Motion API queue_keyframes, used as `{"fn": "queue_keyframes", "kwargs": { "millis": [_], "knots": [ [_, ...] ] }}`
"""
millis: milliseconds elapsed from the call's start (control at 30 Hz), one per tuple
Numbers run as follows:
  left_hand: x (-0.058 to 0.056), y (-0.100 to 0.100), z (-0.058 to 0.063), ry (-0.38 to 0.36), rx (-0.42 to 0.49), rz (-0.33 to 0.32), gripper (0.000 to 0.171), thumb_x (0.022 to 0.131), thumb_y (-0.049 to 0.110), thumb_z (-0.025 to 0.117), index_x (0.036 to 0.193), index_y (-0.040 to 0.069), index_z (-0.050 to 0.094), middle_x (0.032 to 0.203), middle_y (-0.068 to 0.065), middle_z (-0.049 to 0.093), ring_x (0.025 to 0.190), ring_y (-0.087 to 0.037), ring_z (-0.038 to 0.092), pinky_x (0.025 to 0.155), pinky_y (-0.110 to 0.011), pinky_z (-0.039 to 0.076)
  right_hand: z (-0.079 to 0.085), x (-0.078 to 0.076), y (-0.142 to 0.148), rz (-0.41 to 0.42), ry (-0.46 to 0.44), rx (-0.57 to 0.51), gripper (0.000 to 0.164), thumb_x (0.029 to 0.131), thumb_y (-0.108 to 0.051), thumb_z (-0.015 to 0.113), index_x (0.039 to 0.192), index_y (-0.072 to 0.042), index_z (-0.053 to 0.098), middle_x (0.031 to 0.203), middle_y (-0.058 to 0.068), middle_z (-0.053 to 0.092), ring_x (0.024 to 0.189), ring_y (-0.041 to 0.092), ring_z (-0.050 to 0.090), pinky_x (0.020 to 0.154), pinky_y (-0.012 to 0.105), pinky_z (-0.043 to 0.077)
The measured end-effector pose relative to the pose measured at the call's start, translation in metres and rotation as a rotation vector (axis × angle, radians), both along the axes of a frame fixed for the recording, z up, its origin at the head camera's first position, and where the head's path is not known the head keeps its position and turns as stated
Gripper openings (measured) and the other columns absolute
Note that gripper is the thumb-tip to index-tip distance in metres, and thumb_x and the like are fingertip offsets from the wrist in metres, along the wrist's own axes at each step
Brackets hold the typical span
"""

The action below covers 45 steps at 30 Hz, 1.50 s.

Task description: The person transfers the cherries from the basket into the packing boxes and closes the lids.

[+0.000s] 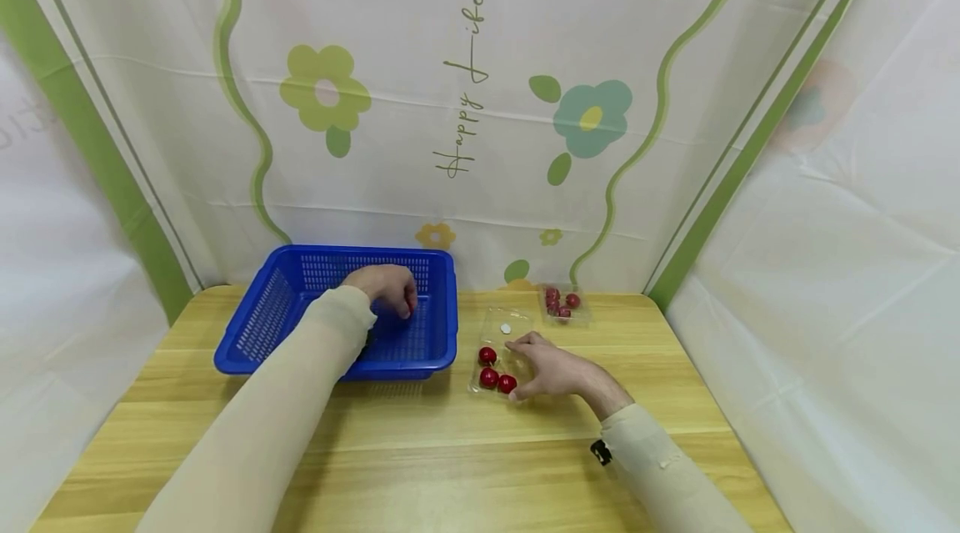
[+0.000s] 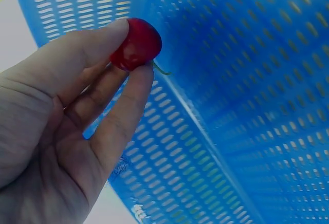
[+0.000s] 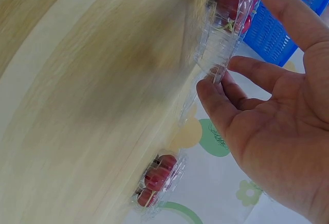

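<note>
My left hand (image 1: 386,287) is inside the blue plastic basket (image 1: 450,308). Thumb and fingertips pinch a red cherry (image 2: 138,44), its thin green stem pointing down and away, above the slotted basket floor. On the right, my right hand (image 1: 555,368) holds an open clear plastic box (image 1: 480,389) by its near side, thumb at one end and fingertips on the rim. Several red cherries (image 1: 489,378) lie in the near part of that box. Its lid, bearing a small white sticker (image 1: 506,329), is spread toward the back.
Behind the right hand, a second clear box (image 1: 581,316) with several red cherries stands at the table's back edge. A patterned white curtain (image 1: 480,208) hangs behind the wooden table (image 1: 420,466). A small black object (image 1: 601,452) shows at my right sleeve.
</note>
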<state>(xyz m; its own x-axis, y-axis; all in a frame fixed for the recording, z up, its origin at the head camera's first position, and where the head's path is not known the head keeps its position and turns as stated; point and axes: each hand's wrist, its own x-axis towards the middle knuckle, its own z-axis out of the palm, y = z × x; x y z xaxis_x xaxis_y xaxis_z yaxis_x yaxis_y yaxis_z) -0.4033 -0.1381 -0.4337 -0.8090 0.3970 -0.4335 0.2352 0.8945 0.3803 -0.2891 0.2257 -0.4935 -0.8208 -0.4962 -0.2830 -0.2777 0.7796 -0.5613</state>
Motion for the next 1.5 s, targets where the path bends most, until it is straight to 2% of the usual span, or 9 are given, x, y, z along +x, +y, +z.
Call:
{"fn": "queue_keyframes", "kwargs": {
  "millis": [100, 233, 467, 700, 1167, 1500],
  "knots": [
    [0.002, 0.002, 0.005, 0.023, 0.011, -0.027, 0.008, 0.105, 0.008, 0.086, 0.112, 0.011, 0.088, 0.113, -0.005, 0.085, 0.104, -0.02, 0.075, 0.101, -0.042, 0.066, 0.0, 0.0, 0.0, 0.002, 0.001, -0.001, 0.101, 0.094, -0.025, 0.101, 0.176, 0.0, 0.048, 0.174, 0.029, 0.048, 0.163, 0.05, 0.051, 0.139, 0.069, 0.044],
    [0.007, 0.006, 0.011, 0.052, 0.021, -0.045, 0.005, 0.107, 0.01, 0.084, 0.11, 0.012, 0.087, 0.114, -0.005, 0.085, 0.105, -0.02, 0.075, 0.104, -0.044, 0.065, -0.001, 0.0, 0.0, 0.002, 0.002, -0.003, 0.101, 0.093, -0.025, 0.101, 0.176, 0.0, 0.048, 0.174, 0.029, 0.049, 0.162, 0.05, 0.051, 0.138, 0.07, 0.044],
    [0.016, 0.008, 0.024, 0.113, 0.033, -0.082, 0.013, 0.108, 0.012, 0.079, 0.116, 0.009, 0.088, 0.118, -0.007, 0.086, 0.107, -0.021, 0.076, 0.106, -0.046, 0.066, -0.001, 0.0, 0.001, 0.004, 0.008, -0.004, 0.101, 0.093, -0.025, 0.102, 0.176, 0.0, 0.048, 0.173, 0.03, 0.049, 0.162, 0.051, 0.051, 0.138, 0.069, 0.044],
    [0.023, 0.011, 0.035, 0.125, 0.076, -0.097, 0.017, 0.109, 0.012, 0.077, 0.122, 0.008, 0.087, 0.123, -0.009, 0.086, 0.113, -0.022, 0.078, 0.111, -0.049, 0.067, -0.002, 0.001, 0.001, 0.007, 0.008, -0.003, 0.101, 0.094, -0.026, 0.102, 0.175, 0.001, 0.048, 0.173, 0.03, 0.049, 0.162, 0.051, 0.052, 0.138, 0.069, 0.044],
    [0.038, 0.024, 0.054, 0.176, 0.124, -0.168, 0.021, 0.111, 0.013, 0.077, 0.129, 0.005, 0.086, 0.124, -0.008, 0.086, 0.112, -0.021, 0.078, 0.111, -0.047, 0.067, -0.003, 0.0, 0.001, 0.01, 0.011, -0.002, 0.101, 0.094, -0.026, 0.101, 0.175, 0.001, 0.049, 0.174, 0.03, 0.048, 0.163, 0.051, 0.051, 0.138, 0.069, 0.044],
    [0.051, 0.037, 0.064, 0.2, 0.162, -0.192, 0.019, 0.116, 0.015, 0.074, 0.128, 0.008, 0.087, 0.124, -0.006, 0.086, 0.113, -0.02, 0.079, 0.115, -0.048, 0.067, 0.0, 0.0, 0.0, 0.01, 0.009, -0.004, 0.1, 0.095, -0.024, 0.1, 0.176, 0.001, 0.048, 0.174, 0.029, 0.048, 0.164, 0.05, 0.05, 0.14, 0.068, 0.043]
  ]
}}
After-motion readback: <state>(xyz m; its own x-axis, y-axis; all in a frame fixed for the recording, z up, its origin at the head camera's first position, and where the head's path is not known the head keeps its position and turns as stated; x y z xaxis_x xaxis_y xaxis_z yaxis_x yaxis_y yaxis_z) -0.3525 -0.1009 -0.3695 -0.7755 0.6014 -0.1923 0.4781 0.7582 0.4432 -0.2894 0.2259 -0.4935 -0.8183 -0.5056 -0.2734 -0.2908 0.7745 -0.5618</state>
